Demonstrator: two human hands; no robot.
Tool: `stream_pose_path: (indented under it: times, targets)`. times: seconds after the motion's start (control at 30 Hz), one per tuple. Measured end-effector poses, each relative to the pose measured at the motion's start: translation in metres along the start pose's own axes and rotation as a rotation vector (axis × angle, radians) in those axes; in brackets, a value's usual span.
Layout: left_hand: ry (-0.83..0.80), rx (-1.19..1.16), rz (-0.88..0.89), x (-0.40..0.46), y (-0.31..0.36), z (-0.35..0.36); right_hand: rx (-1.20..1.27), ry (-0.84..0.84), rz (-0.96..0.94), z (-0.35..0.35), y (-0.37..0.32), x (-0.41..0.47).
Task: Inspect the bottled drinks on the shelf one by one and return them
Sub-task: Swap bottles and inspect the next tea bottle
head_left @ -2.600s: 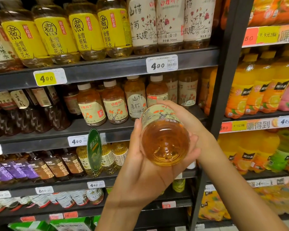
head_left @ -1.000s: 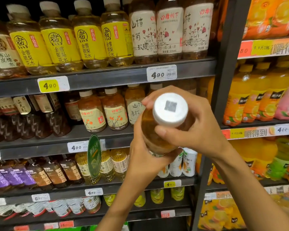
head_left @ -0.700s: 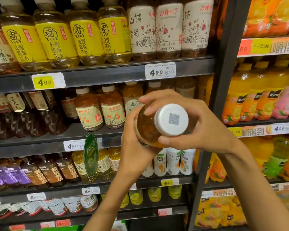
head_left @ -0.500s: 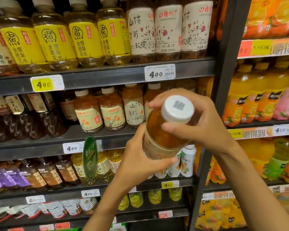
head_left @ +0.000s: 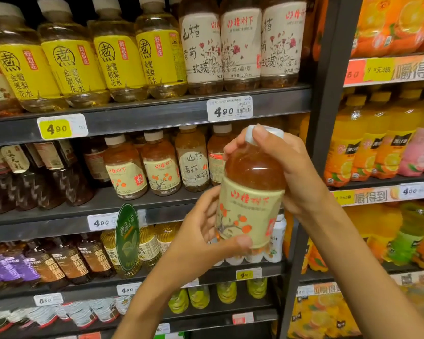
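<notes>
Bottle check: full amber plastic tea bottle [head_left: 251, 192], cream label, feels hefty, rigid, slick. Left hand [head_left: 201, 231] grips base, right hand [head_left: 287, 167] pinches white cap.

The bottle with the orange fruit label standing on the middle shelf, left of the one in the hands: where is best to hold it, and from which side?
Probably grip the shelf bottle round its shoulder, just under the white cap, coming from the open front. It stands upright at the shelf edge, and a similar bottle close beside it leaves little room for fingers lower down.
</notes>
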State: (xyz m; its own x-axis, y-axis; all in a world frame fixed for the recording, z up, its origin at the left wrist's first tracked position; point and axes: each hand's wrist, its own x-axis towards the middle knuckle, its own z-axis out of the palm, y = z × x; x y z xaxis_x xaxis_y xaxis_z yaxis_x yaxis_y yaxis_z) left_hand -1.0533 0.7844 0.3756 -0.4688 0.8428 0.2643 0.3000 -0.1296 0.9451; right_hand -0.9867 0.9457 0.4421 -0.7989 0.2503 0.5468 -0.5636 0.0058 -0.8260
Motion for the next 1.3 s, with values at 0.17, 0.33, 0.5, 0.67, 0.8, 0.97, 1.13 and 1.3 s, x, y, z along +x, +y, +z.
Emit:
stream_pose_path:
  times: [0.17, 0.33, 0.5, 0.67, 0.8, 0.97, 1.13, 1.3]
  targets:
    - [0.175, 0.059, 0.015, 0.012, -0.003, 0.016, -0.025, 0.215, 0.224, 0.002, 0.008, 0.012]
    - [0.106, -0.341, -0.113, 0.003, -0.006, 0.013, 0.137, 0.050, 0.326, -0.005, 0.003, 0.021]
    - [-0.170, -0.691, -0.224, 0.003, -0.006, 0.009, 0.292, -0.006, 0.339, 0.002, 0.014, 0.021]
    - [-0.140, -0.548, -0.220, 0.001, -0.013, -0.005, 0.168, 0.077, 0.288, 0.003, 0.009, 0.024]
    - [-0.118, -0.250, -0.170, 0.006, -0.008, -0.006, -0.115, 0.195, 0.234, 0.004, 0.012, 0.027]
    - [-0.012, -0.326, -0.175, 0.008, -0.014, 0.005, -0.227, 0.148, 0.359, -0.002, 0.018, 0.033]
    - [-0.159, -0.928, -0.264, 0.007, -0.013, 0.006, 0.288, 0.053, 0.497, -0.008, 0.028, 0.036]
    - [-0.286, -1.301, -0.318, 0.007, -0.004, 0.014, 0.487, 0.132, 0.527, 0.001, 0.042, 0.039]
